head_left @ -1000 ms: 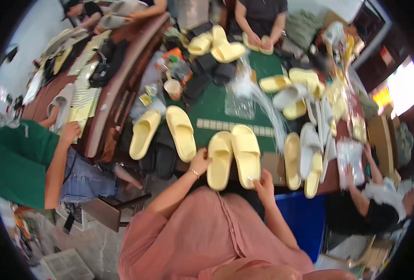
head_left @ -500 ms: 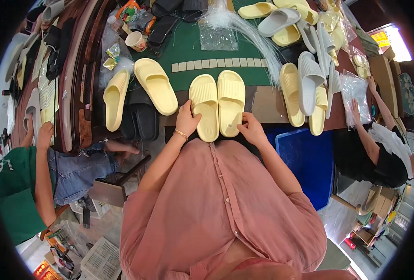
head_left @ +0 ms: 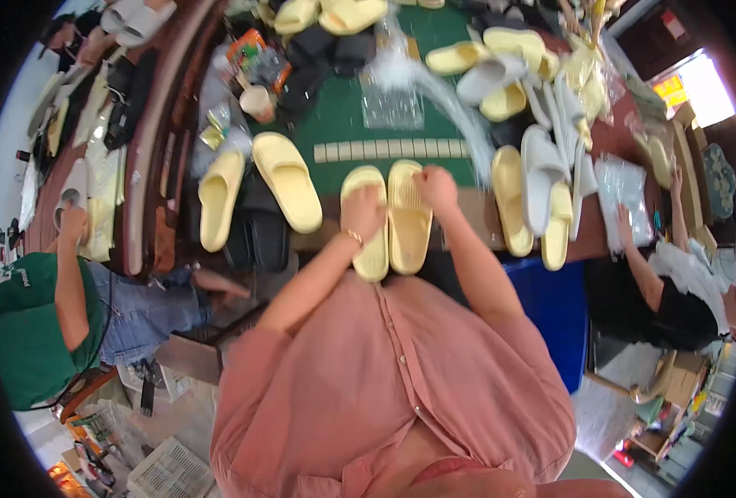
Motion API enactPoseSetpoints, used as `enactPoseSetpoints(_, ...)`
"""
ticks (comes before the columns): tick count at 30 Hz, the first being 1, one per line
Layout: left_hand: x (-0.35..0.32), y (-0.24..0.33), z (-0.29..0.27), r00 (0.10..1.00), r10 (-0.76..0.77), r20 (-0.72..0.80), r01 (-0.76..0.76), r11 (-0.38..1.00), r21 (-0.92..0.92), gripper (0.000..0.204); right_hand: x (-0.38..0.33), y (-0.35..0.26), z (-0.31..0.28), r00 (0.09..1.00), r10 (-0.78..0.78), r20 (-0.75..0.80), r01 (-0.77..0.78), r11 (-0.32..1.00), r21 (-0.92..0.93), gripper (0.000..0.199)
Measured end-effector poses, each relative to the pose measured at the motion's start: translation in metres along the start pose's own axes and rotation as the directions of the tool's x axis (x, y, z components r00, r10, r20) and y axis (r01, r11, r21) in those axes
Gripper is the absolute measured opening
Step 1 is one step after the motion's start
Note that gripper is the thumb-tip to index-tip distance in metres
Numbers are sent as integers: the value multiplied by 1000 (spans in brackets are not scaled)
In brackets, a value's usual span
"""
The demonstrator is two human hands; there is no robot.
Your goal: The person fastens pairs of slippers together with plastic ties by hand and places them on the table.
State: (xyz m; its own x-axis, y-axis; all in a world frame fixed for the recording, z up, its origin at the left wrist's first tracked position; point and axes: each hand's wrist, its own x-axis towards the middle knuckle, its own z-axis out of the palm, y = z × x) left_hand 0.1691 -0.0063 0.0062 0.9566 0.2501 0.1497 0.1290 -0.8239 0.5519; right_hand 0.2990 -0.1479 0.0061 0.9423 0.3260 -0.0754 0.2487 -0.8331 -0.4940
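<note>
Two pale yellow slide slippers lie side by side in front of me at the table's near edge, toes pointing away. Over the strap of the left slipper (head_left: 371, 259) lies my left hand (head_left: 365, 211), its fingers closed on the strap and a bracelet on the wrist. My right hand (head_left: 437, 187) is curled closed against the outer side of the strap on the right slipper (head_left: 409, 236). Both hands are slightly blurred, and their fingertips are partly hidden. A row of small pale tiles (head_left: 393, 149) runs across the green mat (head_left: 334, 108) just beyond the toes.
More yellow slippers (head_left: 287, 183) lie to the left, beside black ones (head_left: 260, 224). Yellow and grey slippers (head_left: 542, 178) crowd the right, near clear plastic bags (head_left: 619, 199). A paper cup (head_left: 256, 104) stands back left. A blue bin (head_left: 546, 307) is below right. Co-workers sit on both sides.
My hands have moved from the slippers' heel sides up to the straps. The view has shifted, so the table appears lower. The co-worker's hand at left has moved onto a grey slipper.
</note>
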Motion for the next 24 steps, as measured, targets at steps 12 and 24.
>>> enactPoseSetpoints(12,-20,6,6,998,47,-50,-45,997,58,35,17,-23,34,1000,16,25,-16,1000,-14,20)
enactPoseSetpoints(24,21,-6,-13,963,-198,-183,104,899,-425,22,-13,-50,26,797,-555,-236,601,764,235,6)
